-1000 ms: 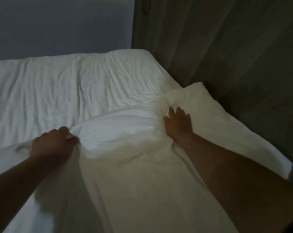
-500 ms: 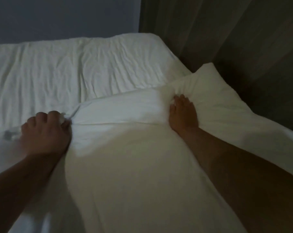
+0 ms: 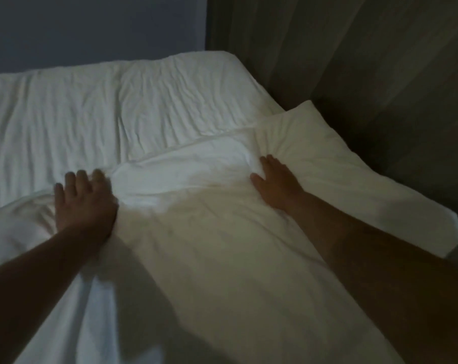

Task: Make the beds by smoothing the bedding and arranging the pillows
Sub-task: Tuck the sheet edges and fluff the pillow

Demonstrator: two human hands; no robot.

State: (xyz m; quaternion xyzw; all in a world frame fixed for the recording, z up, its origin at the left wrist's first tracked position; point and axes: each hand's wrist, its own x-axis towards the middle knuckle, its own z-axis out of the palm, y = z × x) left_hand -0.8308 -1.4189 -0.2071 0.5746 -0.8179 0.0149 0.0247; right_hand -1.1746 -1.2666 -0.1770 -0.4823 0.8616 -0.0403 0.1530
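Dim grey wall (image 3: 91,27) and a dark curtain (image 3: 354,74) stand behind a bed whose wrinkled white sheet (image 3: 170,101) lies bare at the far end. Nearer, a white duvet (image 3: 222,245) covers the bed up to a folded top edge. The left hand (image 3: 83,203) presses flat on that edge, fingers spread; the right hand (image 3: 277,185) lies flat too, fingers straight against a bunched fold.
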